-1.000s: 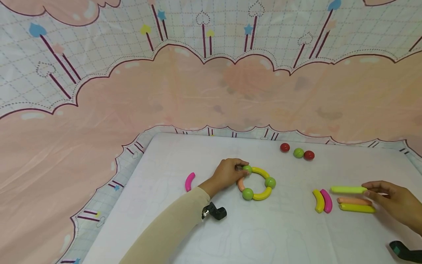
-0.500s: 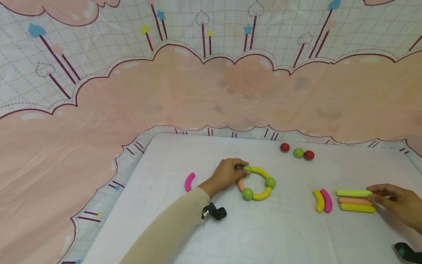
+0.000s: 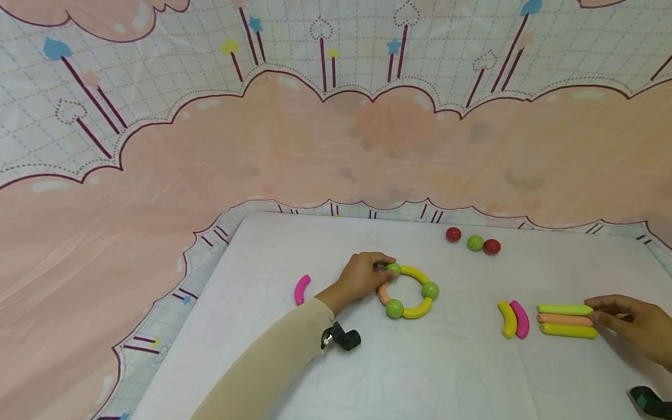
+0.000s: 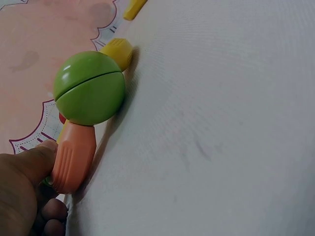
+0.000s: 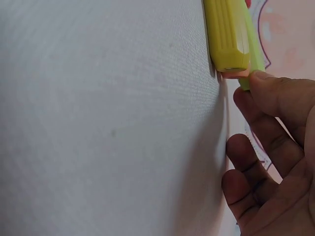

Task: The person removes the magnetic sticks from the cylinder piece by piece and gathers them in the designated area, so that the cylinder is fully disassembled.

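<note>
Near the middle of the table my left hand pinches a green ball, part of a ring built from green balls, curved yellow pieces and a curved orange piece. The left wrist view shows another ring ball and the orange piece up close. At the right, my right hand pinches one end of a straight lime-green stick between thumb and index finger. That stick lies alongside a straight orange stick and a straight yellow stick.
Left of the ring lies a curved pink piece. Curved yellow and pink pieces lie side by side left of the sticks. Toward the back are two red balls and a green ball. A patterned cloth hangs behind the white table.
My right hand has brought the lime-green stick down and slightly right, from apart to beside the orange stick. My left hand and the ring have stayed in place.
</note>
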Motion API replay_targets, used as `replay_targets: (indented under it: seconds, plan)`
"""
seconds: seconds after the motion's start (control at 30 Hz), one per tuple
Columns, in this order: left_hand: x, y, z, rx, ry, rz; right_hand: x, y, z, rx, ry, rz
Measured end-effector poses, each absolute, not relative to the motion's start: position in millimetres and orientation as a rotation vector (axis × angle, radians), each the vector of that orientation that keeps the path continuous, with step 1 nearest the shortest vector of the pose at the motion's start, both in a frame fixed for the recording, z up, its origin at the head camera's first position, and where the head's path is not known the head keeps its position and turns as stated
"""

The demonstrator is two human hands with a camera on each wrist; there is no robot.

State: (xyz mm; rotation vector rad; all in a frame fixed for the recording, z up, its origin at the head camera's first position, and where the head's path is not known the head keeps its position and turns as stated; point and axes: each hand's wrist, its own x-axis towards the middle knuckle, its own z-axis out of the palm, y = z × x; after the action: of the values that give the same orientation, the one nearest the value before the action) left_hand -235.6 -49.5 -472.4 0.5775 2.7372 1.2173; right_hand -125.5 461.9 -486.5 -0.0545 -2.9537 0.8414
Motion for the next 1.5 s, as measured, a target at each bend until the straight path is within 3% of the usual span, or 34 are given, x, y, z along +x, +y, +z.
replay_targets:
  seconds: [0.43, 0.63, 0.97, 1.5]
  plan:
    - [-235.6, -47.0, -474.3, 0.605, 2.738, 1.207, -124.9, 454.2, -476.9, -0.145, -2.977, 0.849]
    - [-235.4, -46.7, -473.3, 0.600, 2.737, 1.209, -128.1, 421.7, -454.1, -0.218, -2.999, 0.843]
    - [-235.9, -45.1, -472.1, 0.591, 2.739, 1.183, -136.9, 352.1, -428.0, 0.073, -3.038, 0.882]
    - [-236.9, -50.0, -471.5, 0.562, 2.740, 1.158, -154.5, 264.3, -426.0, 0.475, -3.040, 0.941]
